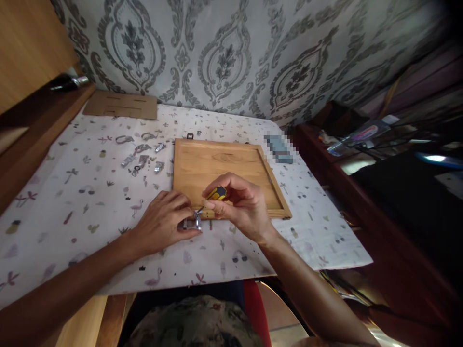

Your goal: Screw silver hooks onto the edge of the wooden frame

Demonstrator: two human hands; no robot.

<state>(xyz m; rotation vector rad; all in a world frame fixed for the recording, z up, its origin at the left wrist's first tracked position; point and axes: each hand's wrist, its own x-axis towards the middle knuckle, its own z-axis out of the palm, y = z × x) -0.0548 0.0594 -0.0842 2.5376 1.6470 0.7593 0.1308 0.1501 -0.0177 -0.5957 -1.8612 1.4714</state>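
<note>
A framed wooden panel lies flat on the cloth-covered table. At its near edge sits a shiny metal hinge, steadied by my left hand, with the thumb in front and the fingers behind and above it. My right hand pinches a short yellow-and-black screwdriver between thumb and fingers. The screwdriver's shaft slants down to the left, its tip at the hinge. Whether the tip sits in a screw is too small to tell.
Several loose metal hinge parts lie left of the panel. Flat cardboard rests at the back left by the patterned wall. A blurred-out grey-blue object is right of the panel. Beyond the table's right edge, a plastic bottle lies on dark furniture.
</note>
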